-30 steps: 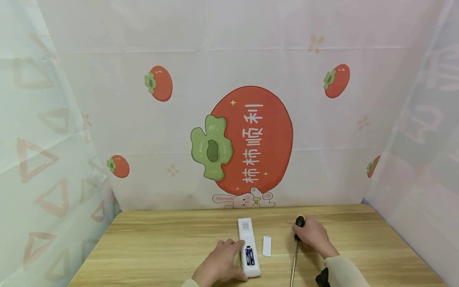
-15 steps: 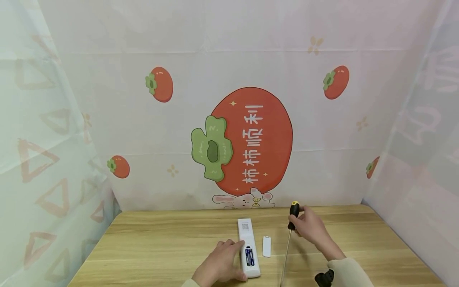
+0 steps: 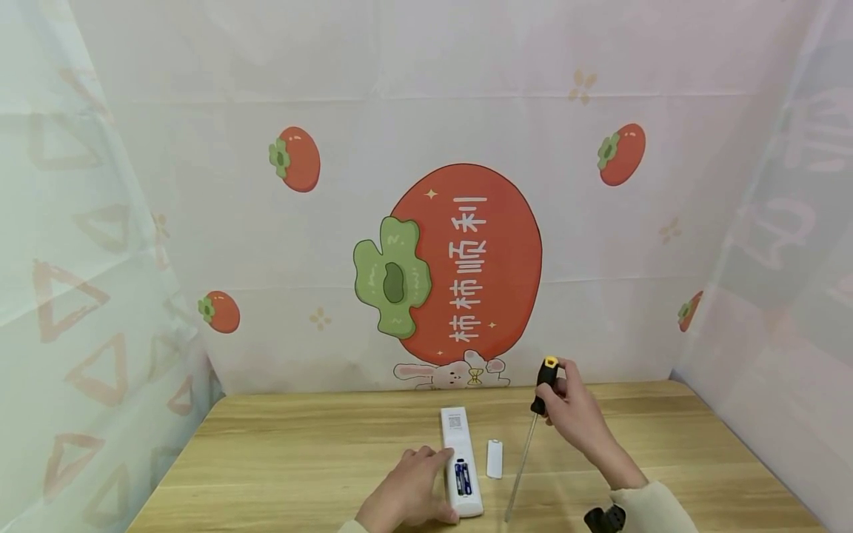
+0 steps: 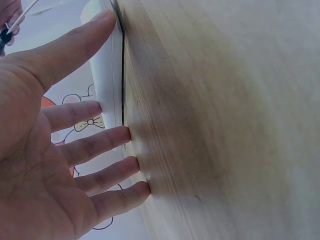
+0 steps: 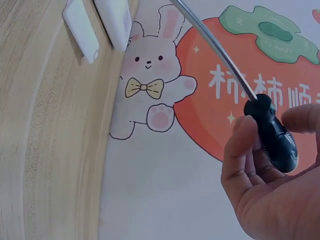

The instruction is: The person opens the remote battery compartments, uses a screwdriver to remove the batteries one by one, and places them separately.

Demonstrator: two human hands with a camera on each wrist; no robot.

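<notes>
Left hand (image 3: 413,485) has its fingers spread, not curled round anything, with thumb and index touching the left side of a white remote control (image 3: 460,444). Right hand (image 3: 580,414) grips a screwdriver (image 5: 274,135) by its black, yellow-capped handle, long metal shaft (image 5: 215,47) slanting down and toward the person.

So the remote lies back side up on the wooden table (image 3: 286,451), right of the left hand, lengthwise toward the backdrop. Its battery compartment is uncovered, dark-blue batteries (image 3: 463,480) sitting in it. The screwdriver tip is off to the right of the near end, apart from the remote; can't tell if it touches the wood.

What could go sideways imo: that shaft is long, so a small wrist wobble probably swings the tip a lot. Prying too hard could gouge the casing, bend a contact or flick a cell out. And since the left hand only touches one side, a shove from the left looks likely to skid the remote to the right.

Also, the loose battery cover (image 3: 494,459) lies just right of the remote, between it and the screwdriver, so a low sweep could knock it. Behind everything hangs a white backdrop (image 3: 413,133) with a big printed persimmon (image 3: 506,274) and a cartoon rabbit (image 5: 147,62).
</notes>
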